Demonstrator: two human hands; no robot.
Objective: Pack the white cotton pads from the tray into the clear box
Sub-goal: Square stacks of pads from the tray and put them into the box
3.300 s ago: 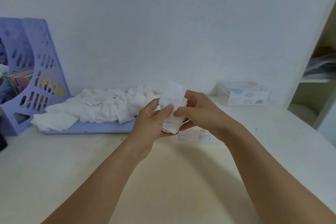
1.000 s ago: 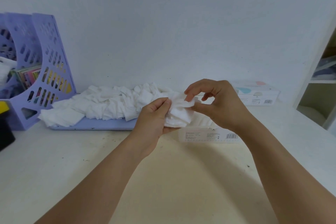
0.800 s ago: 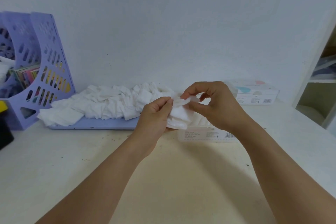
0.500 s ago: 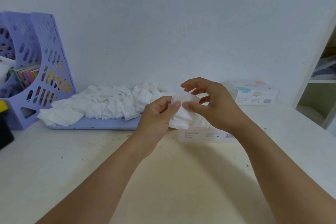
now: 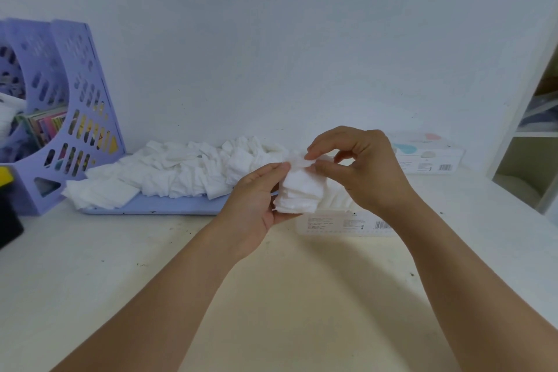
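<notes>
1. While the left hand (image 5: 259, 199) cradles a small stack of cotton pads (image 5: 297, 195) from below, with its thumb on the stack's near face, the right hand (image 5: 359, 169) pinches the top edge of the stack between thumb and forefinger. Both hands are closed on that same stack.
2. That stack hangs in the air just above and in front of the clear box (image 5: 347, 219), which stands on the surface (image 5: 271, 296) right beside the tray (image 5: 157, 208).
3. Judging by this, the step in hand is squaring up the stack before it goes into the box.
4. To do it well, the edges want to be flush. A light tap of the right fingers along the top, with the left palm as a stop beneath, should line them up.
5. A soft grip is best, since the pads look thin and limp, and a hard squeeze would likely crumple the corners.
6. Lowering the stack as one block, on edge beside the pads already in the box, should stop single sheets from sliding off.
7. Counts: two hands, one tray, one clear box and one stack in hand.
8. Loose pads on the tray form one long heap (image 5: 181, 174). They are too many and too overlapped to count, and some spill over the left end of the tray.
9. Sheets in the held stack cannot be counted either; several layers show at its lower edge.
10. Off to the sides are one lilac file rack (image 5: 69, 118) and one printed carton (image 5: 428, 154) by the wall.
</notes>
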